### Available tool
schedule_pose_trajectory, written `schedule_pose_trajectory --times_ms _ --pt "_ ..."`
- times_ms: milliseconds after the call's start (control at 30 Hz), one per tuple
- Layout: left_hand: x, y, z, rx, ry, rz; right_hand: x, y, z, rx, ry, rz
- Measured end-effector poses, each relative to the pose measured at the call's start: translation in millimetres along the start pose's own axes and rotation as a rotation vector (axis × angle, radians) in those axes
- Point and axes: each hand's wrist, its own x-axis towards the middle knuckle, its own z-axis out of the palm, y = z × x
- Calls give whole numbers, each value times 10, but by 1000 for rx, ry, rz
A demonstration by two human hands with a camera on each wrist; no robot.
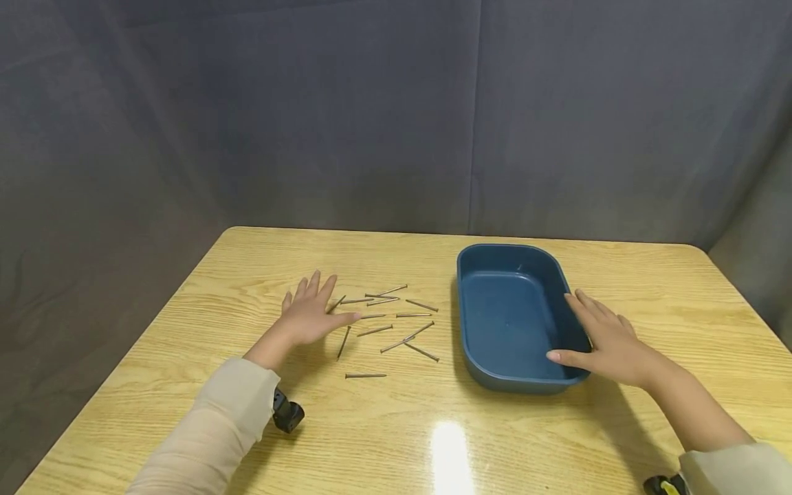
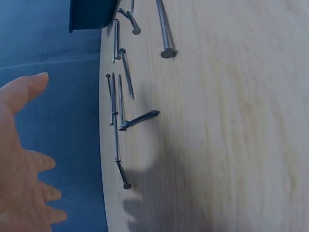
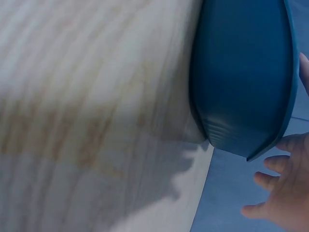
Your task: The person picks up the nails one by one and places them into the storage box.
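Nails (image 1: 375,331) are strewn on table (image 1: 396,440) btwn L hand (image 1: 308,318) & blue bin (image 1: 507,316), R hand (image 1: 612,347) by bin's rim, both sets of fingers spread w/ nothing gripped, and skin could be pricked b/c tips are pointed in mixed dirs.

Dressed in Cream, Trimmed in Black

At the lower left of the head view, a cream left sleeve (image 1: 192,440) wrinkles along the forearm and ends in a broad, smoother cuff (image 1: 238,395). A black wrist camera (image 1: 287,414) with a rounded end juts out beside it. In the lower right corner, the pale right sleeve (image 1: 736,471) adjoins a black device (image 1: 654,485) bearing a yellow patch (image 1: 669,488). Left hand (image 1: 306,320) and right hand (image 1: 621,354) are bare.
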Motion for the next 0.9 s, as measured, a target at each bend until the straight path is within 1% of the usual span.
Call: schedule_pose_trajectory --times_ms 267,500,667,900 --pt "-6 -52 64 29 7 -3 -63 -1 63 -11 13 -9" --pt "-6 -124 112 22 9 -16 -98 3 112 -16 25 -13" --pt "21 -178 133 26 22 -22 -127 -1 130 5 28 -12" --pt "41 -216 141 10 24 -49 -186 -1 145 40 26 -13"
